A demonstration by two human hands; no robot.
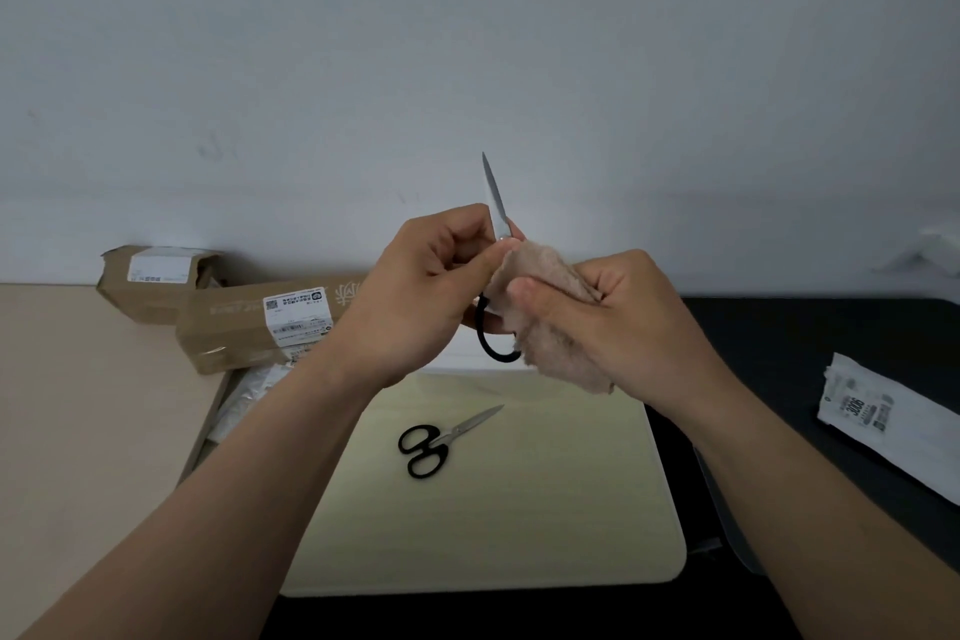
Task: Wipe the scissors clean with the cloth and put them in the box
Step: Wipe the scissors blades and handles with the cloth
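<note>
Scissors [496, 203] with black handles are held upright in the air above the far edge of a pale mat [519, 525], closed blades pointing up toward the wall. The left hand [415, 291] has its fingers curled and pinches the scissors near the pivot, just under the bare part of the blades. The right hand [623, 322] grips a fuzzy beige cloth [540, 322], bunched in its curled fingers and pressed against the lower part of the scissors. One black handle loop shows below the cloth, between the two hands. A second pair of scissors [441, 437], closed, lies flat on the mat near its middle, tips pointing to the far right. Left of the mat and beyond its far corner, two cardboard boxes [249, 327] with printed labels lie on the counter [805, 353], touching each other. Well to the right of the mat lies a white packet [883, 426] with dark print.
</note>
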